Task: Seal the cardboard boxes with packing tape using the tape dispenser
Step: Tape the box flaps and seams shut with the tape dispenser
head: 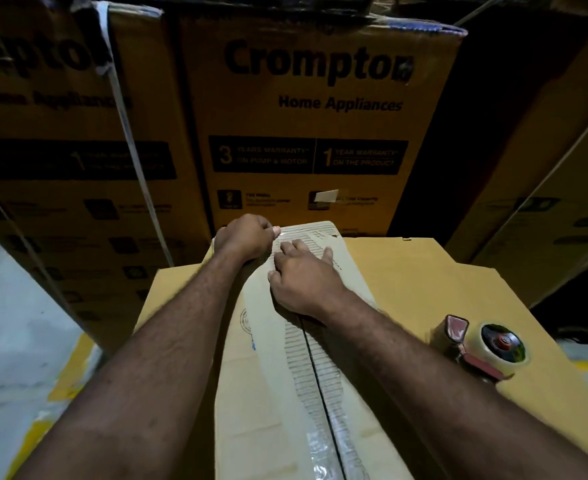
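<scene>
Currently both hands are on the top of a pale cardboard box [268,393] that lies lengthwise in front of the person. The left hand [245,239] is at the far left corner of this top. Its fingers are curled over the far edge and its thumb lies on the top surface, so it grips the edge. The right hand [303,278] is just beside it, a little nearer. It lies flat with the fingers spread and holds nothing, only presses on the cardboard.

A dark seam [315,368] runs along the middle of the top. Around it the outer paper is torn away and the ribbed layer shows. A strip of clear tape [320,441] covers the near part of the seam.

The tape dispenser [483,348] stands on a wider yellow cardboard surface [424,271] to the right of the right forearm, apart from both hands. No hand touches it. It carries a roll of clear tape.

Behind stand big stacked boxes [306,116] printed "Crompton Home Appliances". A white strap [126,126] runs down the left one. On the left the grey floor [15,323] is visible.
</scene>
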Tool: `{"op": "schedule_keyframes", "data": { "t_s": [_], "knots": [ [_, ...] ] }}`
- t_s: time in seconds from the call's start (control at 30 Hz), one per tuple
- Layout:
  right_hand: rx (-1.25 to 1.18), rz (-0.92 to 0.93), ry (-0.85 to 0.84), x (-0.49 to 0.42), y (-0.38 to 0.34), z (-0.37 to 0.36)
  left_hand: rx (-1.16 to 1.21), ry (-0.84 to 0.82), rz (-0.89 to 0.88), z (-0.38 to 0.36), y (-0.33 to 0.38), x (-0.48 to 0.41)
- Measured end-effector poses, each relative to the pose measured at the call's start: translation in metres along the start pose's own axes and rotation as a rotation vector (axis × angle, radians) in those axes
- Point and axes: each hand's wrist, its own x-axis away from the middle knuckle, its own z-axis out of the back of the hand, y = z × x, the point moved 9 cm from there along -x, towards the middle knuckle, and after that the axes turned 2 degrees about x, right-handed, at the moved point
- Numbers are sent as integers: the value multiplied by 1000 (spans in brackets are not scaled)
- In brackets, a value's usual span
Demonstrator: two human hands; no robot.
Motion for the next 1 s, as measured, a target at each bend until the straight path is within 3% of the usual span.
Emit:
{"op": "schedule_keyframes", "data": {
  "t_s": [0.53, 0.77, 1.0],
  "knots": [
    [21, 43, -6, 131, -21, -15, -80, 88, -35, 8, 13, 22],
    [53, 2, 123, 186, -16, -30, -161, 80, -85, 4, 21, 29],
    [-119, 40, 77, 187, -18, -18, -287, -147, -242, -32, 43, 78]
  ]
}}
